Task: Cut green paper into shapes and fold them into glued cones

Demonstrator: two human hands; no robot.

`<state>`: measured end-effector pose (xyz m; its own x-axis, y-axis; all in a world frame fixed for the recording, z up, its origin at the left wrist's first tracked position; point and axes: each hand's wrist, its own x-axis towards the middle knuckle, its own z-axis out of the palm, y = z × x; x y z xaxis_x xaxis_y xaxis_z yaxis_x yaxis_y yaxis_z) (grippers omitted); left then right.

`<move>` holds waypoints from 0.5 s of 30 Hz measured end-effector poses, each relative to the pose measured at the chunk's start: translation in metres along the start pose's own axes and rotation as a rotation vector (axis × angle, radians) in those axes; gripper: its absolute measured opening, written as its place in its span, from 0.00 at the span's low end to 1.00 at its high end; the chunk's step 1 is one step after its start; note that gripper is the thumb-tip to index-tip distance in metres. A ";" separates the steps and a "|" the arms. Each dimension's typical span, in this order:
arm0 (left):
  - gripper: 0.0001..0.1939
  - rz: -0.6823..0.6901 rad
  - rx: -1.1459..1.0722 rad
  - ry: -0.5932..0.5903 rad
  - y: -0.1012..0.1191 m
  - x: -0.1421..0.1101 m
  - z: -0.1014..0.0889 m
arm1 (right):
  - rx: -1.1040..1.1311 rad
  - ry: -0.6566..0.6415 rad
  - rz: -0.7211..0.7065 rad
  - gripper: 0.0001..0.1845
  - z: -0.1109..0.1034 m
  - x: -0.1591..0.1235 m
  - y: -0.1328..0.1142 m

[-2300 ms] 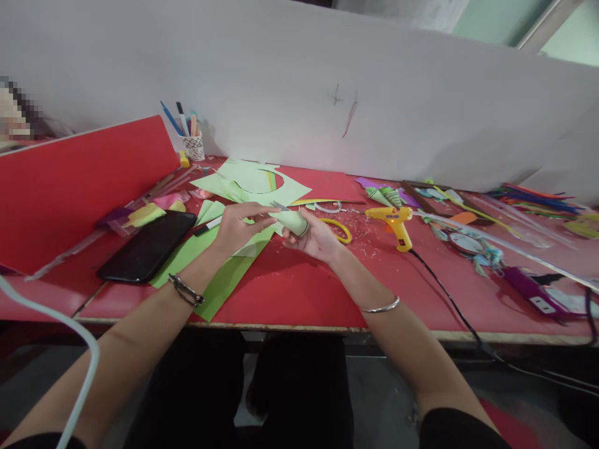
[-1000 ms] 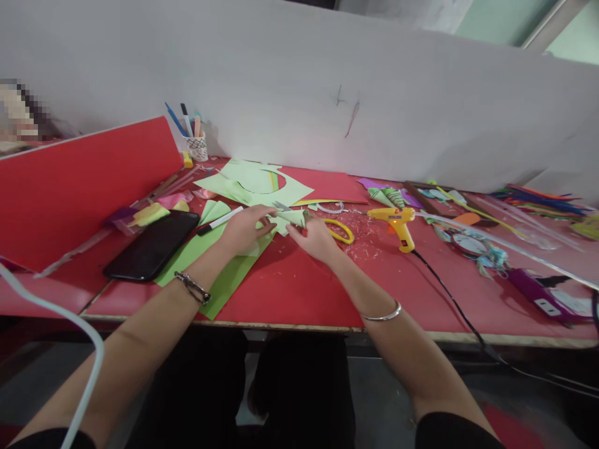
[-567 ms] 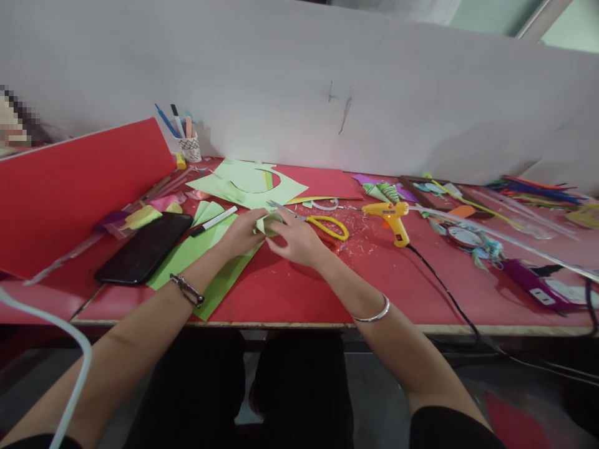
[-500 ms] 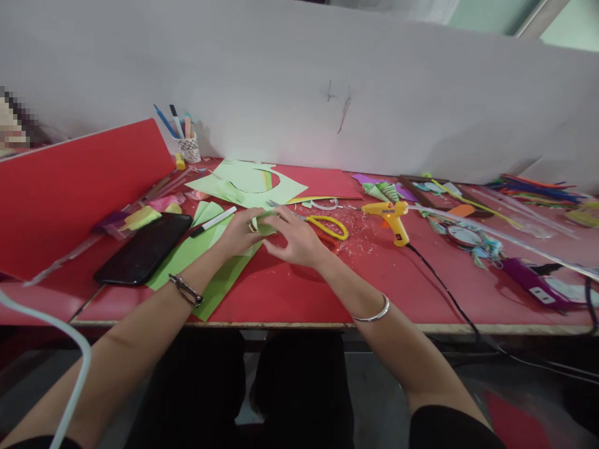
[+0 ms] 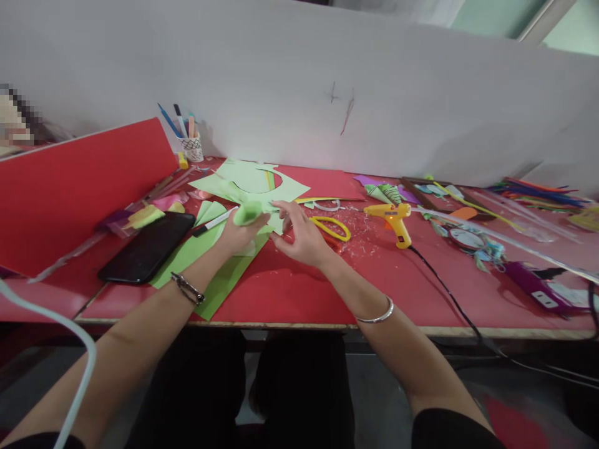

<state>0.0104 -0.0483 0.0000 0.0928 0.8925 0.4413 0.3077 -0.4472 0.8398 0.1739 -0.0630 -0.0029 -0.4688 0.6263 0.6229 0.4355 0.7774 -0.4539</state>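
Observation:
A curled piece of light green paper (image 5: 248, 213) is held in my left hand (image 5: 238, 236), its rounded open end facing up and left. My right hand (image 5: 303, 236) hovers just to the right, thumb and fingers curved and apart. Pale green paper shows in the gap by its fingertips; whether they touch it I cannot tell. Behind the right hand lie scissors with a yellow handle (image 5: 334, 226), their blades mostly hidden. Beneath my left hand are a green sheet (image 5: 219, 284) and a white marker with a black cap (image 5: 213, 223).
A black phone (image 5: 147, 248) lies at the left, before a leaning red board (image 5: 88, 193). Pale green paper with a round cutout (image 5: 290, 187) lies at the back. A yellow glue gun (image 5: 395, 218) stands right, its cord crossing the table edge. A pen cup (image 5: 191, 149) stands back left.
My hands have drawn slightly apart. My left hand has turned the green paper so its open end shows above the fingers, while the right hand has shifted a little right.

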 end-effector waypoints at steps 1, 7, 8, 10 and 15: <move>0.18 -0.034 -0.037 0.031 0.000 0.001 0.000 | -0.008 0.011 0.021 0.24 0.000 0.000 0.002; 0.15 -0.185 -0.269 0.227 -0.010 0.012 -0.008 | -0.064 0.034 0.162 0.17 -0.001 0.002 0.019; 0.16 -0.191 -0.262 0.247 -0.012 0.014 -0.009 | -0.082 0.016 0.187 0.16 -0.001 0.001 0.022; 0.18 -0.205 -0.214 0.265 -0.015 0.015 -0.012 | -0.123 -0.047 0.230 0.13 0.000 -0.001 0.029; 0.22 -0.309 -0.135 0.268 -0.021 0.017 -0.015 | -0.249 -0.248 0.264 0.18 0.005 -0.004 0.039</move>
<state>-0.0088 -0.0246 -0.0052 -0.2388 0.9471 0.2144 0.1540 -0.1811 0.9713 0.1883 -0.0353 -0.0264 -0.4739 0.8202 0.3205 0.7227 0.5702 -0.3906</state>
